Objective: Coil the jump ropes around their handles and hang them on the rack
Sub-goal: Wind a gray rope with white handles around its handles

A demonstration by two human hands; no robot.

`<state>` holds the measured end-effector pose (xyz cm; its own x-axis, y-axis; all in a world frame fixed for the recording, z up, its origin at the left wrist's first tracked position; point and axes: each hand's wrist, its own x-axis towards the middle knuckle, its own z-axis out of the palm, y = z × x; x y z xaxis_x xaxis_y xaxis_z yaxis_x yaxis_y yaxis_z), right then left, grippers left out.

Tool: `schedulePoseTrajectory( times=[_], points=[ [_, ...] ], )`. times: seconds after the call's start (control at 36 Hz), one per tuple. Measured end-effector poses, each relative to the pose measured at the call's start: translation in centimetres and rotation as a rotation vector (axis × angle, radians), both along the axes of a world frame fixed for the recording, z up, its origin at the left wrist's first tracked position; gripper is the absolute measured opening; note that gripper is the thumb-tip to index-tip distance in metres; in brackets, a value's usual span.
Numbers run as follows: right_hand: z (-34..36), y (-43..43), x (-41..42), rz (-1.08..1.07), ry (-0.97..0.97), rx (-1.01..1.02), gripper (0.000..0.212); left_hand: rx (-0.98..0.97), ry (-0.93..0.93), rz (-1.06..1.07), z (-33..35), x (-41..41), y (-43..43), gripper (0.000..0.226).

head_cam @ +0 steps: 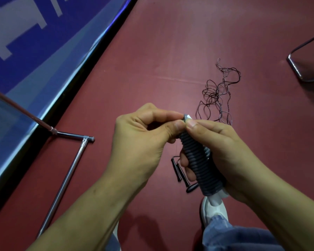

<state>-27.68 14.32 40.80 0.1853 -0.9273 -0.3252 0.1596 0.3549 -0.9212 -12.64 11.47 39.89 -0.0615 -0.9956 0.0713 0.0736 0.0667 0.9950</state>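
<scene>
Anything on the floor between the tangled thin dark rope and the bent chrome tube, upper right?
Nothing. Head view shows only bare maroon floor between the tangled thin dark rope and the bent chrome tube.

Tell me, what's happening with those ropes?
A person is wrapping up a jump rope. The right hand grips it, dark rope coiled around its handles, while the left hand pinches the top end. Another thin rope lies tangled on the red floor, its black handles near the person's shoe. The metal rack stands at the left.

The red floor (170, 51) bears tangled rope (217, 95), black handles (176, 169), rack base (67, 176).
</scene>
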Motion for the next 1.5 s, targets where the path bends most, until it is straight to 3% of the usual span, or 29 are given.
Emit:
schedulePoseTrajectory(
  times=[0.31, 0.53, 0.61, 0.89, 1.22, 1.5],
  points=[
    [0.2, -0.5, -0.1, -0.118, -0.111, 0.021, 0.033, -0.075, 0.027, -0.048, 0.6, -0.7, 1.3, 0.021],
    [0.6, 0.1, -0.2, -0.058, -0.165, 0.028, 0.039, -0.152, -0.045, 0.083, 0.7, 0.1, 0.5, 0.014],
    [0.6, 0.0, 0.2, -0.067, -0.166, 0.040, 0.037, -0.138, -0.026, 0.057, 1.0, -0.1, 0.9, 0.014],
    [0.1, 0.1, 0.8, -0.122, -0.056, 0.006, 0.033, -0.258, -0.257, 0.008, 1.4, 0.8, 0.8, 0.009],
    [0.2, 0.2, 0.7, 0.026, -0.107, 0.030, 0.034, -0.267, -0.185, -0.057, 0.6, 1.5, 0.3, 0.011],
    [0.0, 0.4, 0.7, 0.008, -0.064, 0.037, 0.034, -0.301, -0.259, 0.001, 0.4, 0.7, 0.1, 0.010]
  ],
)
